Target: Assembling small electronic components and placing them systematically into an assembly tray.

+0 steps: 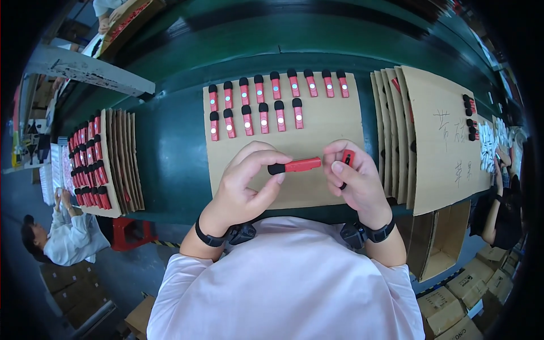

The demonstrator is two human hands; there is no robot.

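Note:
Between the thumb and fingers of my left hand (241,184) is a small red clip-on microphone (303,165), pinched by its black foam tip. Its red end points right, close to the fingertips of my right hand (362,181). That hand is closed around a second small red device (348,157) with a black part, its lower portion hidden by the fingers. Below both hands lies a flat cardboard sheet (235,152). Two rows of similar red microphones (263,118) rest on its far half, foam tips pointing away, most with a pale round dot.
Layered cardboard sheets with red microphones (88,161) stand at the left. Another cardboard stack (430,170) is on the right, with handwriting. A grey metal beam (90,71) crosses the far left. The green bench (170,141) holds everything. Co-workers are at both sides.

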